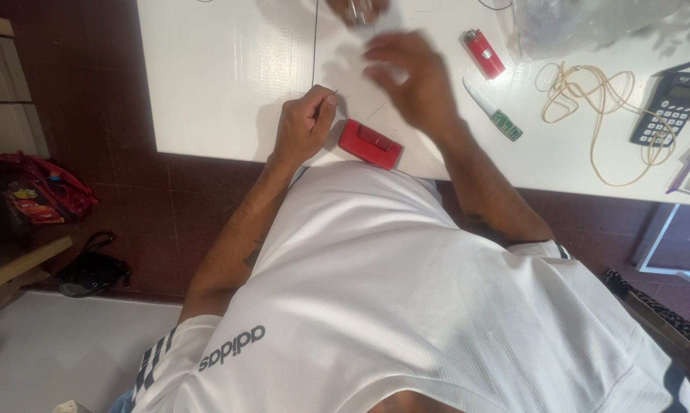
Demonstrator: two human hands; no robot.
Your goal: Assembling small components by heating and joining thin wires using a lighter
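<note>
Two hands at work on a thin dark wire at the edge of a white table

Head view: the left hand (305,126) pinches the thin wire (315,46) in a narrow grip, pinning its near end so it runs taut across the table (207,76). The right hand (410,76) hovers blurred, fingers spread, holding nothing (a red case (370,143) lies just beside). A red lighter (483,53), rubber bands (589,95) and calculator (670,107) sit aside, within reach.

left hand (305,126) pinching, right hand (410,76) spread
</note>
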